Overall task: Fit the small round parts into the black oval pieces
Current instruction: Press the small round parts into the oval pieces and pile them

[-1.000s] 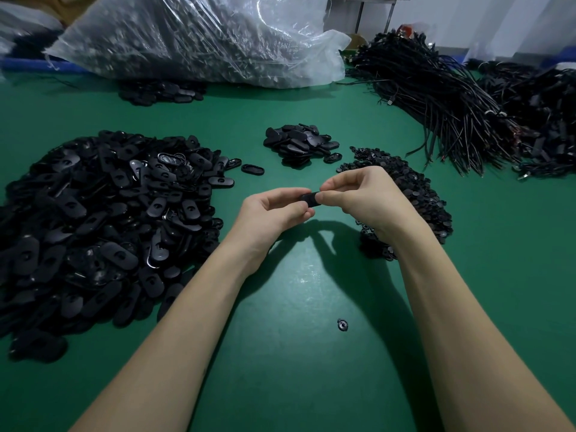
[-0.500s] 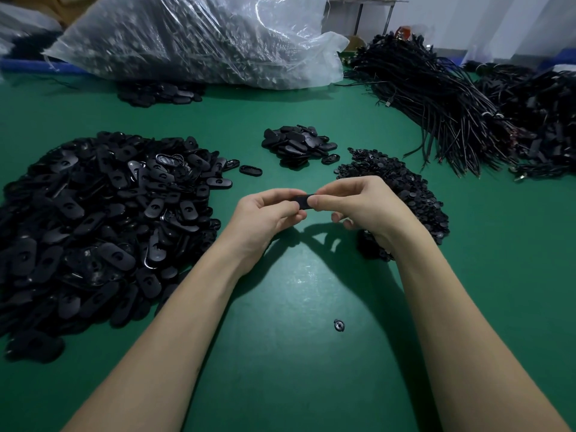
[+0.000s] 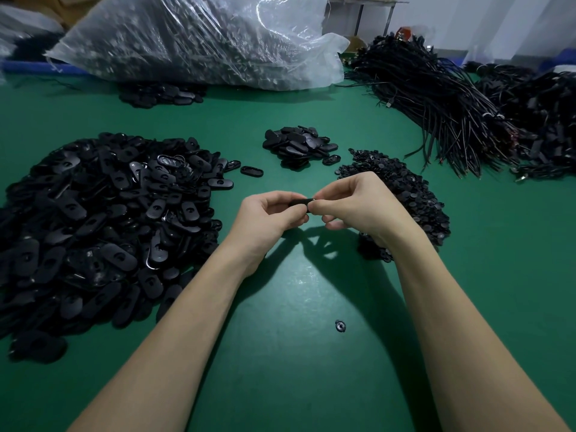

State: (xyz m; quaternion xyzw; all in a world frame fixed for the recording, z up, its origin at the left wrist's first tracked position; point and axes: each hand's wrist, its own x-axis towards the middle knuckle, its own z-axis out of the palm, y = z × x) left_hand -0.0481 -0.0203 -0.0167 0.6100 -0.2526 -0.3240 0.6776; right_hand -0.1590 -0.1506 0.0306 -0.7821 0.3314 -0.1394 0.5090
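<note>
Above the green felt-covered table (image 3: 280, 353), the black oval plastic piece (image 3: 300, 202) lies with its long axis left to right between the left hand (image 3: 268, 213), pinching one end, and the right hand (image 3: 358, 204), apparently pressing a hidden small round part into the other.

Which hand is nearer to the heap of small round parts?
Right. The right hand sits directly over the near-left edge of the heap of small round parts, overlapping it in view; the left hand is farther left, over bare green table.

Left hand (image 3: 265, 213) and right hand (image 3: 358, 204) pinch one black oval piece (image 3: 300, 202).
</note>
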